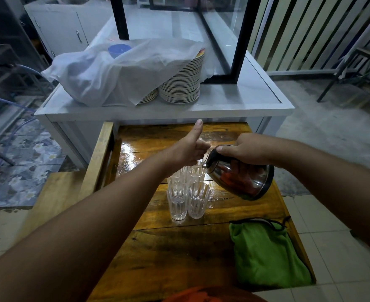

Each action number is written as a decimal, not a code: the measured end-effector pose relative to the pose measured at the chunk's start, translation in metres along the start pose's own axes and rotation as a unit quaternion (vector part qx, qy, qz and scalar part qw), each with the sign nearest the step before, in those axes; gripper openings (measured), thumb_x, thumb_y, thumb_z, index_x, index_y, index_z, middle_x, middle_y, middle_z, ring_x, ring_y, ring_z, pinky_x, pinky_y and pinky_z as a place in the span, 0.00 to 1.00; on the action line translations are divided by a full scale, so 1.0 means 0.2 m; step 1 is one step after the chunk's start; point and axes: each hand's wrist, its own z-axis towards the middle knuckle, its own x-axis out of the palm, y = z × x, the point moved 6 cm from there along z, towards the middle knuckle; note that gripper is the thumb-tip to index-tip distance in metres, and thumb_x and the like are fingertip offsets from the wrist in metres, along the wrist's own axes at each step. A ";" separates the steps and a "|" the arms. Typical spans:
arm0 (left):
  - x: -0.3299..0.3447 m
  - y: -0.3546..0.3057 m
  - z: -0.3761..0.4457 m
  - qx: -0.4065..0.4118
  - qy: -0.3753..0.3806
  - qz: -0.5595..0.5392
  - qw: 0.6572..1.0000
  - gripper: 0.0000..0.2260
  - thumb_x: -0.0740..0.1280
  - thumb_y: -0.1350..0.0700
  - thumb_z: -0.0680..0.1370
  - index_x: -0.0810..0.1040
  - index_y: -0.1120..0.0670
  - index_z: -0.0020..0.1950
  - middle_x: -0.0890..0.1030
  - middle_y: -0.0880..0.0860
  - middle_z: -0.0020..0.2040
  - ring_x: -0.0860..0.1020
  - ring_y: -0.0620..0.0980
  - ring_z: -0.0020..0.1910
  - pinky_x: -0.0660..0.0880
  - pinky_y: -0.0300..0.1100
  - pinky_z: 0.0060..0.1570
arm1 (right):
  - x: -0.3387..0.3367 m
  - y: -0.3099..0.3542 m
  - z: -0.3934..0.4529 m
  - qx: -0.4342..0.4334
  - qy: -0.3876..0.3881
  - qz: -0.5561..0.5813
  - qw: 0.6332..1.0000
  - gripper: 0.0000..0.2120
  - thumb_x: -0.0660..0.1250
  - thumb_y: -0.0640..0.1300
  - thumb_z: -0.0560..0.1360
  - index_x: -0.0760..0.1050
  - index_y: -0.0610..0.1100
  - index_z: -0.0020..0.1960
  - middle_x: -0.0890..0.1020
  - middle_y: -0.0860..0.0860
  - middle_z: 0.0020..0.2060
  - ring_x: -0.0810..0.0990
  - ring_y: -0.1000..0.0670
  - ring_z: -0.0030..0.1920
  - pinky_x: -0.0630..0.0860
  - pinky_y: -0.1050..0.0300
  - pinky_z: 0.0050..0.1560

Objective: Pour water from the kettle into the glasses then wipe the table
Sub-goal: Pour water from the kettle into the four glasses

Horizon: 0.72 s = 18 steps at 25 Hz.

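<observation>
Pouring under way, wiping not yet begun. Kettle (240, 173) tipped steeply at centre right of the frame, spout down over the rear of the glasses (187, 190) clustered at centre on the wooden table (179, 247). Right hand (248, 149) clamped around the top of the kettle near the lid and handle. Left hand (190, 147) curled shut just beside the spout, thumb stuck straight up, fingers possibly wrapped on a rear glass or steadying the lid; hard to tell from this angle what, if anything, sits inside that fist.

Water visible low in the near-left glass; near-right glass looking barely filled or dry. Rear glasses half hidden behind the hand and spout, levels unreadable. Judged: roughly the first half of the task, with at least some glasses left to fill. Wet sheen and small puddles on the table above and right of the glasses, so plenty to wipe afterwards. Green cloth (266, 253) lying untouched at lower right of the table.

Count: one kettle, one green cloth, two hands. Glasses: two clear in front, probably two more behind, so likely four. Upper centre: one tall stack of plates (184, 83) plus a lower one, partly under a white sheet (118, 70).
</observation>
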 end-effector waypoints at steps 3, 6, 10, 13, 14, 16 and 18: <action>0.02 -0.01 0.01 -0.010 0.008 0.021 1.000 0.47 0.39 0.25 0.75 0.68 0.60 0.75 0.69 0.61 0.75 0.68 0.56 0.74 0.62 0.55 0.75 | 0.04 -0.07 -0.02 -0.005 -0.007 0.055 0.998 0.31 0.57 0.63 0.79 0.85 0.38 0.42 0.85 0.48 0.26 0.85 0.49 0.28 0.75 0.64 0.25; 0.06 -0.03 0.03 -0.026 0.014 0.030 0.999 0.48 0.39 0.26 0.75 0.68 0.60 0.75 0.70 0.61 0.75 0.69 0.56 0.74 0.63 0.52 0.74 | 0.08 -0.16 -0.05 -0.002 0.000 0.127 0.992 0.33 0.58 0.63 0.79 0.85 0.35 0.41 0.87 0.42 0.31 0.87 0.42 0.35 0.81 0.57 0.35; 0.11 -0.08 0.04 -0.038 0.025 0.062 0.997 0.47 0.37 0.26 0.75 0.68 0.61 0.75 0.69 0.60 0.76 0.68 0.55 0.74 0.61 0.53 0.75 | 0.14 -0.26 -0.07 0.000 0.006 0.230 0.973 0.33 0.59 0.62 0.79 0.83 0.34 0.38 0.85 0.39 0.30 0.81 0.45 0.24 0.78 0.56 0.31; 0.13 -0.12 0.05 -0.038 0.029 0.083 0.995 0.47 0.36 0.27 0.75 0.68 0.61 0.75 0.70 0.60 0.75 0.69 0.55 0.74 0.61 0.52 0.75 | 0.18 -0.33 -0.09 0.003 -0.011 0.297 0.955 0.33 0.59 0.61 0.79 0.82 0.31 0.39 0.84 0.38 0.28 0.74 0.46 0.20 0.71 0.61 0.23; 0.14 -0.13 0.06 -0.038 0.029 0.089 0.995 0.47 0.36 0.27 0.76 0.69 0.61 0.75 0.71 0.60 0.75 0.70 0.55 0.73 0.62 0.52 0.75 | 0.19 -0.35 -0.10 -0.003 -0.017 0.317 0.948 0.33 0.59 0.60 0.80 0.81 0.30 0.39 0.83 0.38 0.28 0.73 0.46 0.20 0.69 0.62 0.22; 0.15 -0.16 0.07 -0.039 0.031 0.100 0.994 0.47 0.35 0.28 0.76 0.69 0.61 0.74 0.71 0.60 0.74 0.70 0.54 0.73 0.62 0.52 0.75 | 0.22 -0.37 -0.11 -0.016 -0.029 0.353 0.935 0.31 0.59 0.58 0.80 0.80 0.32 0.38 0.82 0.39 0.26 0.71 0.47 0.18 0.68 0.62 0.20; 0.17 -0.17 0.07 -0.040 0.036 0.102 0.993 0.47 0.36 0.28 0.76 0.69 0.61 0.74 0.72 0.60 0.74 0.70 0.54 0.73 0.61 0.53 0.75 | 0.24 -0.41 -0.11 -0.020 -0.037 0.377 0.925 0.30 0.59 0.58 0.80 0.80 0.34 0.36 0.82 0.38 0.25 0.70 0.47 0.18 0.67 0.61 0.21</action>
